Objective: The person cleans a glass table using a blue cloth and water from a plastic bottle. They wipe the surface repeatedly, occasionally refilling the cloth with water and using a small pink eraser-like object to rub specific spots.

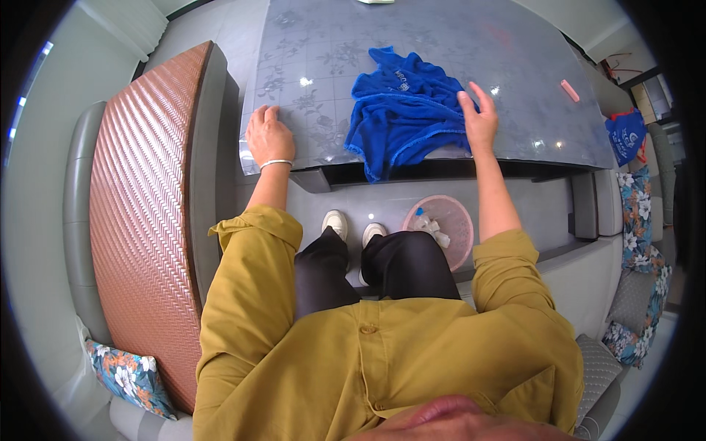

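Note:
A crumpled blue cloth [408, 110], with pale writing on it, lies on a grey table [314, 121] covered by a shiny flower-patterned sheet. One end of the cloth hangs over the near edge. At the cloth's right side is my right hand [481, 121], thumb and fingers apart, its thumb by the cloth's edge; nothing is gripped in it. My left hand [270, 136], with a silver bangle at the wrist, rests palm down at the table's near left corner, away from the cloth.
Below the table edge a pink waste basket [468, 231] holds crumpled litter. A pink stick-like object [570, 91] lies on the table's right part. A sofa with a woven mat [149, 193] stands at left; a seat with floral cushions [637, 220] and a blue bag [626, 138] are at right.

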